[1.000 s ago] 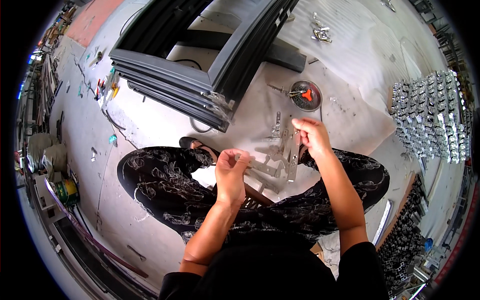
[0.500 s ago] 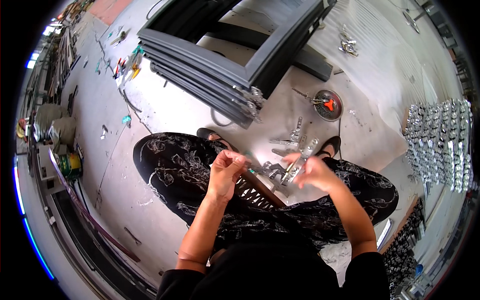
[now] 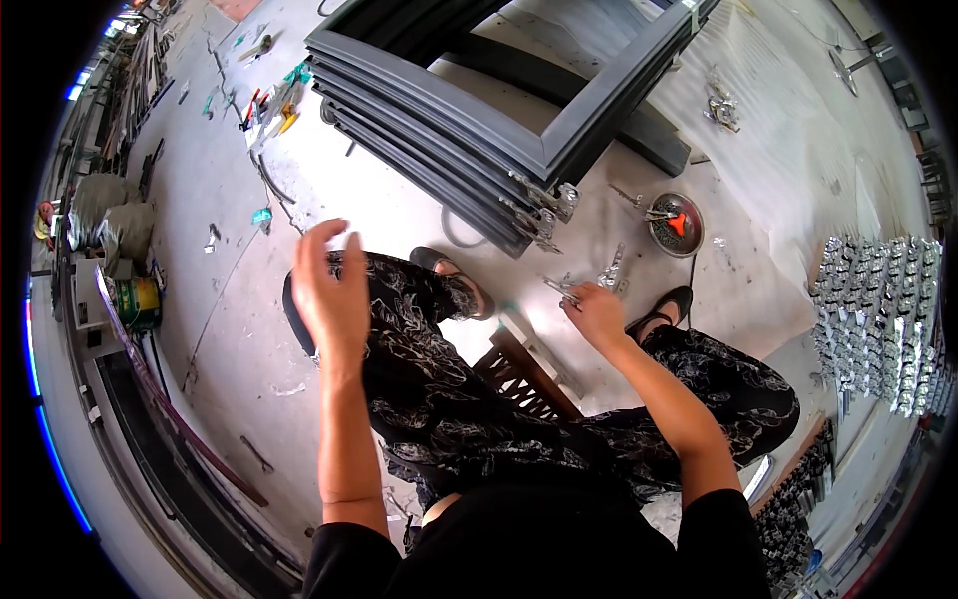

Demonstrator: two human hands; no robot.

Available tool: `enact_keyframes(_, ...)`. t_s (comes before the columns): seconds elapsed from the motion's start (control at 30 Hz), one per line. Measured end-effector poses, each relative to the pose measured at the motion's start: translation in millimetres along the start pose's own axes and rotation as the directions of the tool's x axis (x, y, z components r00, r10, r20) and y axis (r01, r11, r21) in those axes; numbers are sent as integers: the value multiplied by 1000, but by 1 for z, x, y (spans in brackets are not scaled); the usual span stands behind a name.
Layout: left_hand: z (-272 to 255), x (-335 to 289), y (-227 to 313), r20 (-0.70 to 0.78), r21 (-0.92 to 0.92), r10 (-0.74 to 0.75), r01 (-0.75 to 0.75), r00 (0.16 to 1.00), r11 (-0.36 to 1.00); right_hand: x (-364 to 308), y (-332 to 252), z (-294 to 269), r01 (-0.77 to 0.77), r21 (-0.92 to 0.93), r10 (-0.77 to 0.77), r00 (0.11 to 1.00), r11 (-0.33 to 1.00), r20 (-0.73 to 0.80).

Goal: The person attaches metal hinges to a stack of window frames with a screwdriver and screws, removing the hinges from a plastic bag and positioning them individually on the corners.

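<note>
My left hand [image 3: 334, 295] is raised over my left knee, its fingers apart and nothing in it. Low between my feet, my right hand [image 3: 597, 317] has its fingers closed on a silver metal hinge [image 3: 561, 289]; the fingers partly cover it. Just beyond that hand, more silver metal hinge parts [image 3: 611, 272] lie on the floor. Ahead stands a stack of dark grey frames [image 3: 449, 118], with shiny metal hinges [image 3: 544, 212] at its near corner.
A metal bowl [image 3: 697, 240] of small screws with an orange piece sits right of the stack. Many silver metal parts [image 3: 878, 319] are piled at the far right. Tools [image 3: 274, 112] lie left of the frames. A brown slatted wooden piece [image 3: 524, 369] is between my legs.
My left hand has let go of the metal piece and swung up and left. The right hand has lowered toward the floor parts with a hinge. The view has shifted slightly.
</note>
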State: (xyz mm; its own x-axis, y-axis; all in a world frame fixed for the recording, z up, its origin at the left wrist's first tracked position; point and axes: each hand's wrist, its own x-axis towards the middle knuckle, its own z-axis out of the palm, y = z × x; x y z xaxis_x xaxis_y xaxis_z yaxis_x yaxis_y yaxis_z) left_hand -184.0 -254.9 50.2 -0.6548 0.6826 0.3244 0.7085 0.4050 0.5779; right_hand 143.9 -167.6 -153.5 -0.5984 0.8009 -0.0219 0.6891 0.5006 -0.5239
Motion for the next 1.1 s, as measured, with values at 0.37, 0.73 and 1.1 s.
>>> enact_keyframes(0.37, -15, 1, -52, -13, 257, -215, 211, 976, 943, 15, 19, 47, -127, 77, 129, 991, 989, -17)
enact_keyframes(0.73, -8, 5, -55, 0, 349, -145, 135, 989, 927, 8, 28, 61, -147, 158, 157, 986, 976, -55)
enact_keyframes(1.1, -2, 8, -44, 13, 415, -128, 111, 992, 903, 9, 20, 86, -123, 261, 157, 981, 957, -113)
